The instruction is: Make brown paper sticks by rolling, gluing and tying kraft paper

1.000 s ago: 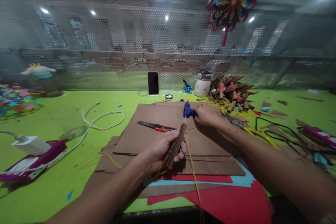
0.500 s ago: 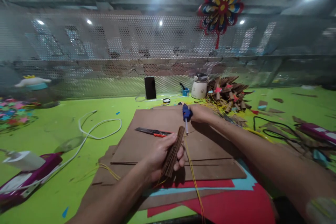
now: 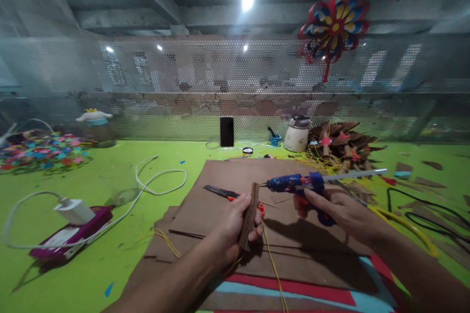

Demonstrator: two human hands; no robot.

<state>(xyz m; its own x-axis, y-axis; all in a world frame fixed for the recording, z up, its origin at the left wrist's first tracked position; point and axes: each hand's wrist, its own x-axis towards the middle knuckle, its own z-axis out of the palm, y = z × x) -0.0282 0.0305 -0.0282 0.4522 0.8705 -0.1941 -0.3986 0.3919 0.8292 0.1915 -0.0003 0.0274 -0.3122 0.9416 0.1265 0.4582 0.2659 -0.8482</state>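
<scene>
My left hand (image 3: pixel 234 222) is closed round a folded brown cardboard strip (image 3: pixel 249 215), held upright over a stack of brown cardboard sheets (image 3: pixel 227 181). My right hand (image 3: pixel 338 210) grips a blue hot glue gun (image 3: pixel 297 185) held level, its nozzle pointing left and almost touching the top of the strip. A glue stick pokes out of the gun's back to the right. A yellow string (image 3: pixel 271 264) hangs below the strip. A utility knife (image 3: pixel 220 191) with a red body lies on the cardboard behind my left hand.
The bench top (image 3: pixel 110 234) is bright green. At left lie a white charger (image 3: pixel 73 210), a purple power strip (image 3: pixel 69 237) and a looped white cable (image 3: pixel 157 176). At the back stand a black phone (image 3: pixel 226 131), a white jar (image 3: pixel 297 134) and a heap of brown paper cones (image 3: pixel 341 144). Black cables (image 3: pixel 422 205) lie right.
My right hand has lifted the glue gun off the cardboard and swung it level toward the strip's top. The left hand has tilted the strip more upright. The view has shifted.
</scene>
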